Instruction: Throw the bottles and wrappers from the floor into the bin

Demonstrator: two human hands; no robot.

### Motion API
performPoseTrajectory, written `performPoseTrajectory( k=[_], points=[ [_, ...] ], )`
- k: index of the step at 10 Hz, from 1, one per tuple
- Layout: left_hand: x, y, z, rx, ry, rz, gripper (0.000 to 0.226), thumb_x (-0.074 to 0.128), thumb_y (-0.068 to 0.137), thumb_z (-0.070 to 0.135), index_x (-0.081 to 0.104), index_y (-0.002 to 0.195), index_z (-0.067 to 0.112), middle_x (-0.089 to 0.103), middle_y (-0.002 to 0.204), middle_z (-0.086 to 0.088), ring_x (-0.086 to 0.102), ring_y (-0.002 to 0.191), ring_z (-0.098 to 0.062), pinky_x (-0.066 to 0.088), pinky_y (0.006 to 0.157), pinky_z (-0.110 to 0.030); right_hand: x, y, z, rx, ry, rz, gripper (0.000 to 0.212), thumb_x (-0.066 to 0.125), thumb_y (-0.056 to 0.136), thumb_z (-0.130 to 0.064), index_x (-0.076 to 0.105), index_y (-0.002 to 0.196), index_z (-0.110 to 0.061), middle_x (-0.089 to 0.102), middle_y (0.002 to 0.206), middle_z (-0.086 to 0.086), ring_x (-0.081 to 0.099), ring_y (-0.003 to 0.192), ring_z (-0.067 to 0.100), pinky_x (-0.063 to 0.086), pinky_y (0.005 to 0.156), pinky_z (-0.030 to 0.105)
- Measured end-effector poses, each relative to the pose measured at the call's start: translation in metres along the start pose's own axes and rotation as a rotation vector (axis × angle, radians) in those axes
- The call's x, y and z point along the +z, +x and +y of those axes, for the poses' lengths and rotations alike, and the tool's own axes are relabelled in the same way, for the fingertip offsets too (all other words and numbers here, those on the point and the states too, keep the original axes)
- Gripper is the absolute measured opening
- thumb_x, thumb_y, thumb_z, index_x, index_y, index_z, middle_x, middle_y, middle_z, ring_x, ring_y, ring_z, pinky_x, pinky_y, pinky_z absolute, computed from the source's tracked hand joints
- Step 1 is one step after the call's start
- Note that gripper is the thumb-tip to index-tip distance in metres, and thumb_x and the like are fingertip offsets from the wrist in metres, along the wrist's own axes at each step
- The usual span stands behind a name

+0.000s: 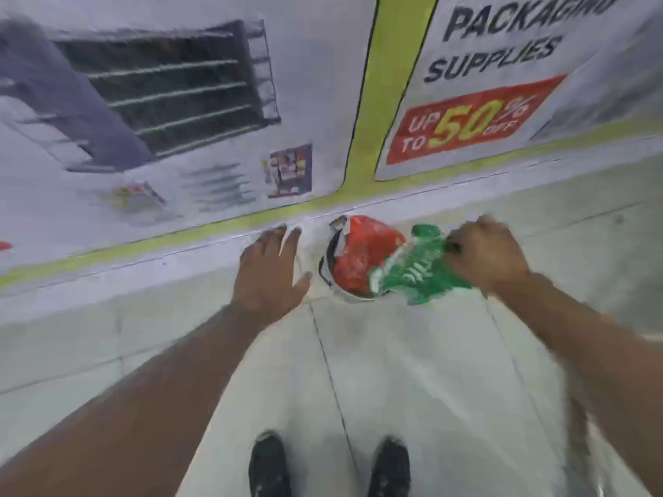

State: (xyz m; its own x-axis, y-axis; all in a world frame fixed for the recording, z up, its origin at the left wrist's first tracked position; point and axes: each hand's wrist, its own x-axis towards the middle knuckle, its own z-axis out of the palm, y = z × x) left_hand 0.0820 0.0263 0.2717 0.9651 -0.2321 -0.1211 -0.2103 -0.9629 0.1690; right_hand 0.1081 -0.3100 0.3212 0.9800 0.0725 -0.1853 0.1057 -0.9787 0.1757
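Note:
A small round white bin (328,278) stands on the floor against the wall, with a red wrapper (358,256) filling its mouth. My right hand (484,254) is shut on a crumpled green wrapper (412,278) and holds it over the bin's right edge, overlapping the red wrapper. My left hand (271,267) hovers just left of the bin, palm down with fingers spread and nothing in it. The image is blurred by motion.
A printed banner (477,87) with yellow borders covers the wall behind the bin. Pale floor tiles (394,371) stretch toward me. My two dark shoes (271,464) stand at the bottom edge. A small red patch (4,245) shows at the far left.

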Motion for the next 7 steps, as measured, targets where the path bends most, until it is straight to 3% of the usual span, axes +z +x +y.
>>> performPoseTrajectory(
  k=[1, 3, 4, 5, 6, 7],
  points=[
    [-0.011, 0.007, -0.004, 0.003, 0.020, 0.013, 0.078, 0.054, 0.083, 0.052, 0.026, 0.146, 0.015, 0.036, 0.151, -0.013, 0.034, 0.135, -0.035, 0.036, 0.103, -0.048, -0.022, 0.024, -0.013, -0.022, 0.042, 0.037, 0.023, 0.058, 0.073, -0.032, 0.072, 0.081, -0.016, 0.067, 0.075, 0.011, 0.057, 0.084, 0.033, 0.050, 0.073, 0.036],
    [0.010, 0.005, -0.020, -0.006, 0.025, -0.009, 0.079, 0.052, 0.083, 0.053, 0.020, 0.147, 0.019, 0.030, 0.155, -0.010, 0.028, 0.139, -0.032, 0.031, 0.110, -0.047, 0.003, 0.066, -0.058, -0.060, 0.000, 0.025, 0.019, 0.060, 0.077, -0.031, 0.071, 0.084, -0.017, 0.069, 0.080, 0.010, 0.057, 0.087, 0.032, 0.046, 0.076, 0.037],
    [0.030, 0.000, -0.032, -0.019, 0.044, -0.062, 0.079, 0.046, 0.086, 0.055, 0.013, 0.149, 0.020, 0.022, 0.158, -0.009, 0.021, 0.142, -0.030, 0.027, 0.113, -0.047, 0.040, 0.082, -0.085, -0.048, -0.003, -0.048, 0.020, 0.057, 0.077, -0.022, 0.070, 0.090, -0.016, 0.069, 0.086, 0.009, 0.057, 0.090, 0.031, 0.045, 0.078, 0.038],
    [0.041, -0.009, -0.035, -0.074, 0.033, -0.115, 0.079, 0.042, 0.087, 0.057, 0.008, 0.149, 0.022, 0.015, 0.160, -0.006, 0.016, 0.144, -0.028, 0.023, 0.115, -0.047, 0.074, 0.083, -0.107, -0.024, -0.005, -0.150, 0.031, 0.061, 0.080, -0.025, 0.062, 0.109, -0.017, 0.066, 0.102, 0.005, 0.056, 0.101, 0.028, 0.045, 0.085, 0.040],
    [0.035, -0.007, -0.036, -0.062, 0.032, -0.135, 0.080, 0.042, 0.087, 0.057, 0.007, 0.150, 0.022, 0.013, 0.161, -0.006, 0.015, 0.144, -0.028, 0.022, 0.115, -0.048, 0.080, 0.090, -0.108, -0.017, 0.020, -0.126, 0.040, 0.065, 0.077, -0.031, 0.057, 0.114, -0.019, 0.060, 0.108, 0.004, 0.054, 0.102, 0.029, 0.044, 0.084, 0.040],
    [0.014, 0.003, -0.033, -0.061, 0.073, -0.126, 0.081, 0.042, 0.087, 0.057, 0.006, 0.150, 0.023, 0.013, 0.161, -0.006, 0.014, 0.145, -0.028, 0.021, 0.114, -0.047, 0.059, 0.092, -0.106, -0.052, -0.003, -0.079, 0.036, 0.065, 0.075, -0.030, 0.058, 0.108, -0.019, 0.060, 0.107, 0.004, 0.055, 0.100, 0.030, 0.045, 0.083, 0.040]
  ],
)
